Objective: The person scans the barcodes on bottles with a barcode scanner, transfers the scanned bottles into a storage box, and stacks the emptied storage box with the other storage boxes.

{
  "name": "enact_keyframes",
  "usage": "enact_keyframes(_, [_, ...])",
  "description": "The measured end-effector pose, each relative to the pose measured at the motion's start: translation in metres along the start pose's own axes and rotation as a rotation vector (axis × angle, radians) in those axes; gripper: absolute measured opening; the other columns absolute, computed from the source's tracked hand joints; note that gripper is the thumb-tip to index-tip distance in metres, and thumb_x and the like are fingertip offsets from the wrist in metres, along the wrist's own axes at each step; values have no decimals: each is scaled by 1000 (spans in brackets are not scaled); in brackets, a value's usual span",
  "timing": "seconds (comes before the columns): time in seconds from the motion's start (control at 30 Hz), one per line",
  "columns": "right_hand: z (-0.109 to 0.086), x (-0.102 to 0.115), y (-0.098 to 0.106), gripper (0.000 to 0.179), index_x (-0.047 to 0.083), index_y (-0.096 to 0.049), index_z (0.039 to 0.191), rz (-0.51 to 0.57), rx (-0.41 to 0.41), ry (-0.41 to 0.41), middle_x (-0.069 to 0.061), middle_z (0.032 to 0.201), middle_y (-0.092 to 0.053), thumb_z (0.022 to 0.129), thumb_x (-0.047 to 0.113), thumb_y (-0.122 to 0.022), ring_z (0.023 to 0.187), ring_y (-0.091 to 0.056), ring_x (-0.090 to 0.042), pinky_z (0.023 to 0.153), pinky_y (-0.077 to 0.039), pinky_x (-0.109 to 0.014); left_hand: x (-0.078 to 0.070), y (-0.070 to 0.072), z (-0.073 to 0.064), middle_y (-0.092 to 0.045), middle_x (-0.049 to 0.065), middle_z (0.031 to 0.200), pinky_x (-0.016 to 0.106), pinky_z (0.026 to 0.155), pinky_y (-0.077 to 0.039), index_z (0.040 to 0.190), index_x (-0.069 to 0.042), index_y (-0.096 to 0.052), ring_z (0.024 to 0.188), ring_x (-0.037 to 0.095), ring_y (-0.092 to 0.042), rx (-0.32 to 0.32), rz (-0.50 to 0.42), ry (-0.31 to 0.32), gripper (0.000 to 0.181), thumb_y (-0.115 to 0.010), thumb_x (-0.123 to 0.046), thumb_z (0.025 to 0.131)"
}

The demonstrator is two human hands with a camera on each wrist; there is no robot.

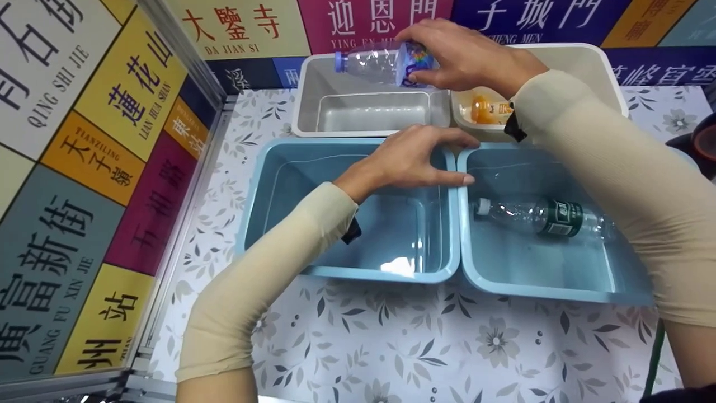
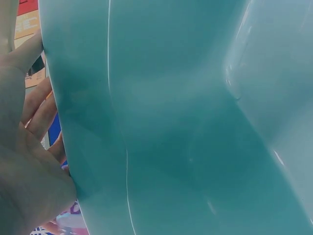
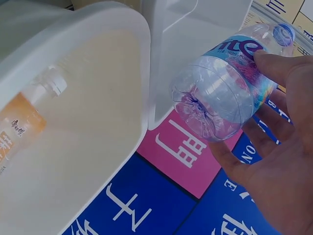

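Pinching a bottle [image 1: 373, 64] over the far left bin [image 1: 372, 115] is the right hand [image 1: 464, 59]; the left hand [image 1: 411, 157] is spread at the near bins' adjoining rims [image 1: 464, 224].

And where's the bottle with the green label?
In the head view, the green-labelled bottle lies on its side in the right blue bin, cap toward the left bin.

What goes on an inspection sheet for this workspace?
Surface: floral-patterned tabletop
Job's things: purple-capped bottle, held; green-labelled bottle lying in right blue bin; orange bottle in right off-white bin
Clutter: dark object at right edge, partly cropped
Hands: right hand grips the purple-capped bottle; left hand rests where left blue bin and right blue bin meet
Cables: green cord at lower right, possibly a cable
Surroundings: lettered panels at left and back
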State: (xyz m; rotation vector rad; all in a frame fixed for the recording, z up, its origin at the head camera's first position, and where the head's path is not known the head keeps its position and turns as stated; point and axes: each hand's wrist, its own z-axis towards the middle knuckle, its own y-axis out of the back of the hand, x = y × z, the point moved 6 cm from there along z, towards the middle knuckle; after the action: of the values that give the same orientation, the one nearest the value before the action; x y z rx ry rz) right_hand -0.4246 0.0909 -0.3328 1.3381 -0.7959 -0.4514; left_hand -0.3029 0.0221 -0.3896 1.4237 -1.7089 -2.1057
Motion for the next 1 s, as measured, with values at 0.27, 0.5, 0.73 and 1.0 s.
enact_keyframes(0.27, [6,2,-5,64,16,-33,155,9,18,-14,-17,148,-45,100,34,-60,130,-44,-36,118,-34,-55,0,1,0,-58,-20,140,22,108,-40,141,-39,-54,126,-2,-52,2,12,-8,68,-68,-70,82])
enact_keyframes(0.5, [9,2,-10,65,17,-31,156,19,23,-18,-16,149,-45,101,36,-59,135,-42,-37,120,-29,-55,1,0,-1,-57,-21,141,23,107,-40,142,-40,-53,125,-1,-52,2,17,1,69,-67,-71,81])
enact_keyframes(0.73, [5,-1,-9,62,16,-34,156,8,0,8,-15,151,-45,101,30,-59,138,-41,-37,121,-28,-54,-1,0,0,-58,-20,141,23,107,-40,141,-39,-54,125,-1,-52,-4,17,-12,68,-67,-71,82])
enact_keyframes(1.0, [0,-3,-9,61,19,-33,156,13,13,-16,-12,155,-42,101,29,-57,143,-37,-36,122,-27,-55,2,0,-2,-56,-21,143,25,108,-40,142,-40,-53,128,0,-50,-8,20,4,69,-66,-71,82])
